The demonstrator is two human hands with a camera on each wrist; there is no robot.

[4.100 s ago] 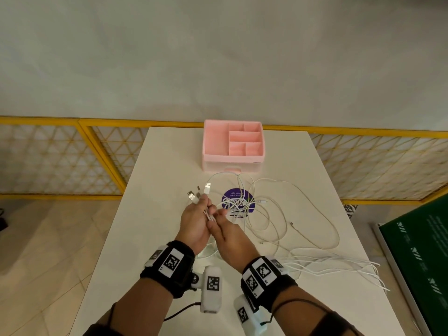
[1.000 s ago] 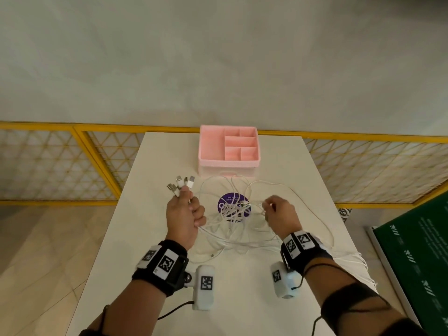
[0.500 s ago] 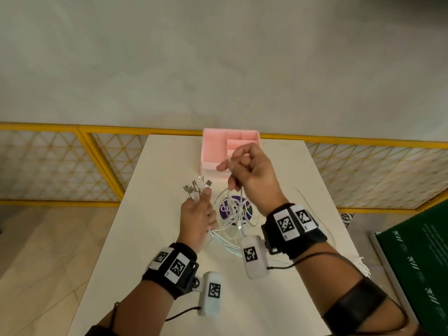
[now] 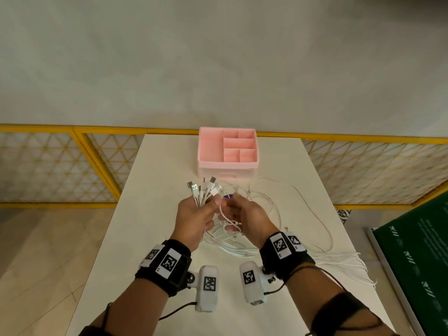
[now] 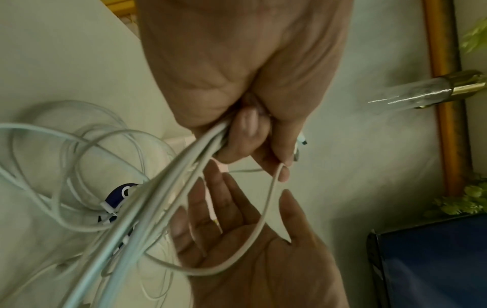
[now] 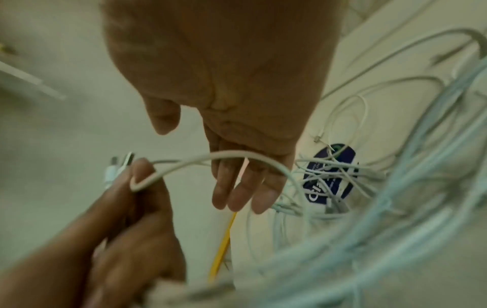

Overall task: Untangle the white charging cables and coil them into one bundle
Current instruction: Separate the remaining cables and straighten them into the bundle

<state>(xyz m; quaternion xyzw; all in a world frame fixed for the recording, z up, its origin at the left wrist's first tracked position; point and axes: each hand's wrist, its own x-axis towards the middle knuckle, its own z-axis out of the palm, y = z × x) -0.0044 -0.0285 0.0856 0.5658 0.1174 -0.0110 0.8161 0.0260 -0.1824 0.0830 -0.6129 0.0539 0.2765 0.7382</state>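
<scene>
the white charging cables (image 4: 244,241) lie in loose loops on the white table (image 4: 150,238), their plug ends (image 4: 202,189) gathered and fanned out above the left hand (image 4: 194,219). the rest trails across the right half of the table toward its right edge. the left hand grips the bunched cables in a closed fist, thumb pressing one strand against the forefinger; the left wrist view shows the strands leaving the fist (image 5: 205,145) and dropping to the heap.

the right hand (image 4: 247,218) is beside the left hand, nearly touching it, fingers straight and relaxed. one cable loop (image 5: 261,225) lies across its open palm and runs up to the left thumb; the fingers (image 6: 237,187) do not curl round it.

change: half a second ago the right hand was raised over the pink organiser, pinching a strand. it is now down at the level of the left hand and has opened. the left hand has kept its grip on the plug ends throughout.

beyond the hands: a purple sticker (image 6: 332,173) on the table under the tangle, a pink compartment box (image 4: 228,152) at the far edge, a yellow railing (image 4: 72,129) behind.
</scene>
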